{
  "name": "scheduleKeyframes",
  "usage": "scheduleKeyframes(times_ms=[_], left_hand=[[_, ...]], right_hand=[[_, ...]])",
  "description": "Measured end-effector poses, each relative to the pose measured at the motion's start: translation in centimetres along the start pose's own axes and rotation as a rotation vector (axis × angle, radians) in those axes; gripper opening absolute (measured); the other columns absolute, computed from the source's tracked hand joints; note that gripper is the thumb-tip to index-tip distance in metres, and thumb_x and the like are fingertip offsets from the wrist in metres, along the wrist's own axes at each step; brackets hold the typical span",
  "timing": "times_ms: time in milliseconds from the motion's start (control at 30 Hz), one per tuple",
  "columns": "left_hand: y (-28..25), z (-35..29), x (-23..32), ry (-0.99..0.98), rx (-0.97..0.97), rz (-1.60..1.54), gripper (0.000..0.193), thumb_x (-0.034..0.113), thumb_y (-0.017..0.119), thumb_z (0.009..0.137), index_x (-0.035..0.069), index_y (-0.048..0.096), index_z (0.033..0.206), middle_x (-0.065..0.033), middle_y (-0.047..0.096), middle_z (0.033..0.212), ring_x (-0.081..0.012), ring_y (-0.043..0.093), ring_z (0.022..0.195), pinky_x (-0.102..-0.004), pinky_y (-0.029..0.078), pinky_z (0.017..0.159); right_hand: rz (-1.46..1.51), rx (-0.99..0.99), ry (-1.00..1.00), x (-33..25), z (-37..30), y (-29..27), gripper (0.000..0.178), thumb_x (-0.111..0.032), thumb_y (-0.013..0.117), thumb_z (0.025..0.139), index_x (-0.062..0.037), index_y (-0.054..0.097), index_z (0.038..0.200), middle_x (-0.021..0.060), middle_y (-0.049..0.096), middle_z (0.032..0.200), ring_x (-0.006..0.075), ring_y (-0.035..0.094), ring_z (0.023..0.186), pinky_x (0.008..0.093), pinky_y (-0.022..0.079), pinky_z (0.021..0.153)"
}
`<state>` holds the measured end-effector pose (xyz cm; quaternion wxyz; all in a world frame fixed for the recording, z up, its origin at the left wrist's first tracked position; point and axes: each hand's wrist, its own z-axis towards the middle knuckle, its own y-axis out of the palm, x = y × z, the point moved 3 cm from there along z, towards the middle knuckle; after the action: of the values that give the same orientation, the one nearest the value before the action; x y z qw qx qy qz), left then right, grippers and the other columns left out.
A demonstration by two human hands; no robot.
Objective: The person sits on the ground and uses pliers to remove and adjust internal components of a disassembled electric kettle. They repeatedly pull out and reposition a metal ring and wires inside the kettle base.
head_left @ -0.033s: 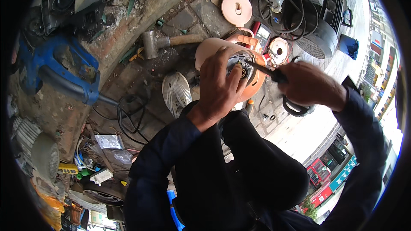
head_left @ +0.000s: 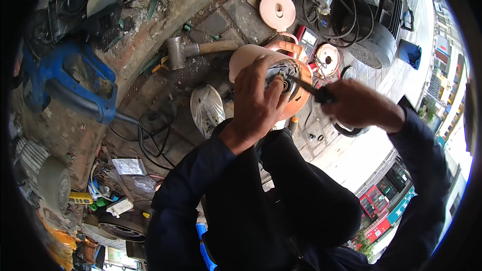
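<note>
**Orange appliance body, one hand holds, the other pokes in with a tool**

Going left to right: a blue machine sits far left on the dirty floor, then a hammer lying with its wooden handle pointing right, and a silvery fan-like disc nearer in.

The left hand has its fingers wrapped around the open end of the orange appliance housing, holding it up in front of the body, centre of view. The exposed metal guts face the person.

The right hand is closed around the black handle of a screwdriver-like tool. Its shaft runs up-left from the hand, with the tip right at the housing's opening, just past the left thumb. So the right hand is the working one and its long axis points straight into the opening.

A pale round lid lies beyond.
</note>
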<state>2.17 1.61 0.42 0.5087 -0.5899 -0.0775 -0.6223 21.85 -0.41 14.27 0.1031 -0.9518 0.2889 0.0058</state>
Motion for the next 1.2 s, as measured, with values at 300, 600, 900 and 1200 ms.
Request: scheduleKeyframes(times_ms=[300, 600, 900, 1200], left_hand=[[-0.3, 0.3, 0.3, -0.031, -0.022, -0.024, 0.045, 0.012, 0.094, 0.077, 0.003, 0.075, 0.117, -0.0245, 0.057, 0.152, -0.0445, 0.059, 0.134, -0.0537, 0.048, 0.112], [-0.7, 0.5, 0.4, -0.005, -0.071, 0.000, 0.036, 0.011, 0.084, 0.085, -0.001, 0.069, 0.115, -0.0285, 0.056, 0.150, -0.0472, 0.060, 0.135, -0.0598, 0.048, 0.113], [-0.7, 0.0, -0.1, 0.003, -0.094, -0.031, 0.037, 0.026, 0.070, 0.097, 0.001, 0.068, 0.124, -0.0294, 0.055, 0.153, -0.0484, 0.058, 0.138, -0.0589, 0.046, 0.114], [-1.0, 0.2, 0.1, 0.019, -0.086, -0.044, 0.040, 0.017, 0.078, 0.090, 0.002, 0.065, 0.124, -0.0299, 0.056, 0.150, -0.0508, 0.059, 0.136, -0.0623, 0.050, 0.111]], right_hand=[[1.656, -0.340, -0.002, -0.2, 0.7, 7.7, 0.033, -0.024, 0.061, 0.113, 0.0057, 0.074, 0.120, 0.0148, 0.078, 0.094, 0.0113, 0.060, 0.057, 0.0232, 0.044, 0.049], [2.054, -0.399, -0.050, -1.4, 1.7, 9.0, 0.037, -0.026, 0.055, 0.113, 0.0037, 0.072, 0.129, 0.0211, 0.081, 0.105, 0.0126, 0.060, 0.056, 0.0223, 0.045, 0.046], [2.171, -0.346, -0.052, -1.8, 2.0, 9.7, 0.035, -0.023, 0.053, 0.112, 0.0035, 0.068, 0.131, 0.0200, 0.079, 0.106, 0.0114, 0.058, 0.058, 0.0221, 0.049, 0.046], [2.273, -0.345, -0.012, -2.5, 1.8, 9.5, 0.035, -0.021, 0.053, 0.113, 0.0047, 0.066, 0.131, 0.0210, 0.079, 0.104, 0.0104, 0.059, 0.053, 0.0236, 0.054, 0.049]])
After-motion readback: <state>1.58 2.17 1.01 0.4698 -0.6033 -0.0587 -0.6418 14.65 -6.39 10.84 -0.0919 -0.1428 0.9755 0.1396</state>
